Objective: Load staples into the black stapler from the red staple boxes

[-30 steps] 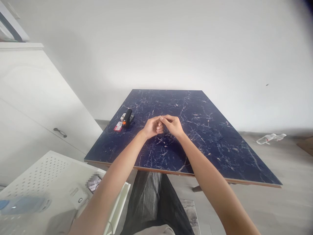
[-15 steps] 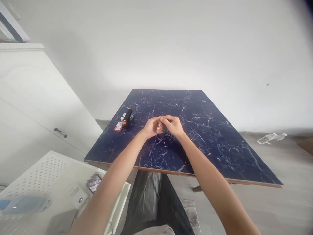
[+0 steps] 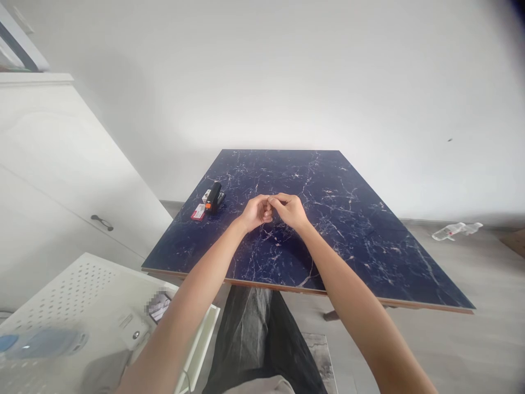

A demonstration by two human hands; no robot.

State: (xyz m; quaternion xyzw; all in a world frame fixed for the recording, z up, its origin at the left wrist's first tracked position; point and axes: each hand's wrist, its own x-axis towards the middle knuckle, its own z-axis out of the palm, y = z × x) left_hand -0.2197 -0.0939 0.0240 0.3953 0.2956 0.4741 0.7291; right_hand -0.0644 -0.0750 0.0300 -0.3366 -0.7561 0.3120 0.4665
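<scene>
Above the middle of the dark blue marbled table (image 3: pixel 369 257), my left hand (image 3: pixel 257 212) and my right hand (image 3: pixel 291 210) meet at the fingertips. The left fingers are curled inward, with thumb and forefinger pinched together. My right thumb and forefinger pinch at the same spot. Whatever lies between the fingers is too small or hidden to make out. To the left of the hands, a black stapler (image 3: pixel 214 198) with an orange patch rests on the table. Against it lie a small red and white box (image 3: pixel 198 212) and another small white box (image 3: pixel 206 195).
A white perforated stand (image 3: pixel 77 290) at lower left carries a clear bottle (image 3: pixel 45 342), a white device (image 3: pixel 133 330) and a phone (image 3: pixel 159 306). A white cabinet (image 3: pixel 53 164) rises on the left. Clear plastic bottles (image 3: pixel 449 231) lie on the floor at right.
</scene>
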